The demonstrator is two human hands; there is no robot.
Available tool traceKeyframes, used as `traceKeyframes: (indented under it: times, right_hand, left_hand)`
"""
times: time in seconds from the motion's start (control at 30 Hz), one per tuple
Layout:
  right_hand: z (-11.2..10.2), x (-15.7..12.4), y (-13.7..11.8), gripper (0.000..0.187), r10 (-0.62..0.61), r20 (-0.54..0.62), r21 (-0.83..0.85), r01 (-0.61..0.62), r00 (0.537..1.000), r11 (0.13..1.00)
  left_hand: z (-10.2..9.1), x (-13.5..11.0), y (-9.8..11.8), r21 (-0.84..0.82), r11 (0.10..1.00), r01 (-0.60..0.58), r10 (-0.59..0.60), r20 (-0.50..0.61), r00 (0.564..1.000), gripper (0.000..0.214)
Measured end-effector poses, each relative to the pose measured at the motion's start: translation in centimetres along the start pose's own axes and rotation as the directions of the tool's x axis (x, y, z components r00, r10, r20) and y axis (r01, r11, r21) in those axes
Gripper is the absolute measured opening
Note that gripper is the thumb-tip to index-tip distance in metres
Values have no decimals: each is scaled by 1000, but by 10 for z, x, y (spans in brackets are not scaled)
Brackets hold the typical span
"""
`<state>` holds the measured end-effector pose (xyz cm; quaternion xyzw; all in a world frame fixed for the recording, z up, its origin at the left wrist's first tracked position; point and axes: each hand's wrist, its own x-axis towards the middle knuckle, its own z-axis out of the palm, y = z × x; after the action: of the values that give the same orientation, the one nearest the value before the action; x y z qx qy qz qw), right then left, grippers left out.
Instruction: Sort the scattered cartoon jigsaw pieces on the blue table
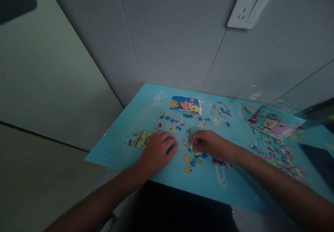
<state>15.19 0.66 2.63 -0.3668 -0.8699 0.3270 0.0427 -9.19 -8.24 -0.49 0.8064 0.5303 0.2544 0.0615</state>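
Note:
My left hand (159, 148) lies on the blue tabletop, palm down, with its fingers spread a little and slightly bent. It partly covers a yellow-green cartoon picture of joined puzzle pieces (141, 139). My right hand (208, 143) has its thumb and forefinger pinched on a small puzzle piece (191, 147), mostly yellow, low over the table. Around its fingertips lie loose blue and yellow pieces (192, 162) and a darker cluster of pieces (221, 162). More scattered pieces (178, 128) lie just beyond my hands.
A picture card (185, 104) lies at the back of the blue table (125, 120), with loose pieces (220, 110) to its right. Farther right are a larger picture sheet (273, 122) and a big pile of pieces (279, 155). A dark flat object (319, 160) sits at the right.

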Motion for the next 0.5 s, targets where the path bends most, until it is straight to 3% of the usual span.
traceKeyframes:
  times: [0.2, 0.5]
  right_hand:
    - [-3, -1, -7, 8, 32, -3, 80, -32, 999, 996]
    - [5, 6, -10, 16, 58, 26, 316, -64, 998, 947]
  left_hand:
    - [-1, 0, 2, 10, 1000, -23, 23, -15, 1000, 16]
    - [0, -1, 0, 17, 1000, 2, -2, 4, 1000, 19]
